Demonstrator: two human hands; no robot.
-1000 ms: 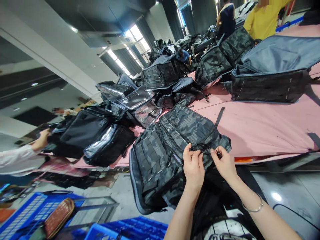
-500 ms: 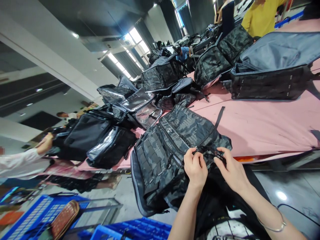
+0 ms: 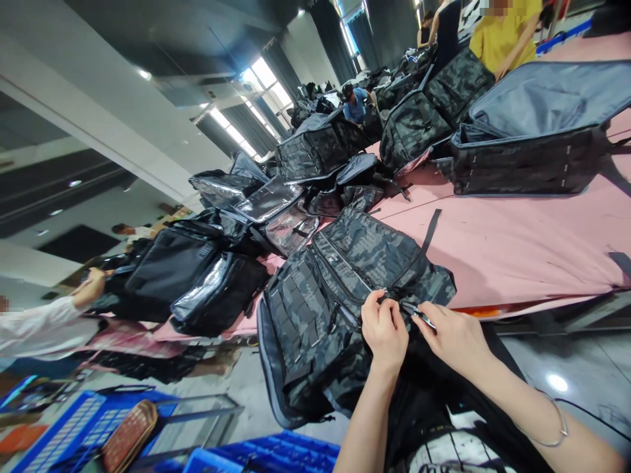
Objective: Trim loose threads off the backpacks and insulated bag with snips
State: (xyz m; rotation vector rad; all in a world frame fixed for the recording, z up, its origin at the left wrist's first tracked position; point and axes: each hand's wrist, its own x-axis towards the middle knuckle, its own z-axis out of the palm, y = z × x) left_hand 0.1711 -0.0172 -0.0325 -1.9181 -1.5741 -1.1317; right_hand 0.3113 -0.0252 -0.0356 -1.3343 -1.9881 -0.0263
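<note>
A dark camouflage backpack (image 3: 335, 289) hangs over the near edge of the pink table (image 3: 517, 249). My left hand (image 3: 385, 332) is closed, pinching the bag's fabric beside a zipper at its near corner. My right hand (image 3: 453, 335) is closed on a small dark zipper pull or strap end just to the right of it. A black strap (image 3: 430, 233) lies from the bag across the table.
Several black and camouflage bags (image 3: 217, 263) pile up at the left and far end. An open grey-lined bag (image 3: 532, 144) lies at the right. Blue crates (image 3: 73, 427) stand below left. A person's sleeve and hand (image 3: 54, 312) reach in at left; other people stand far back.
My right hand has slid a little down and right along the zipper with the pull in its fingers. My left hand has kept its pinch on the bag.
</note>
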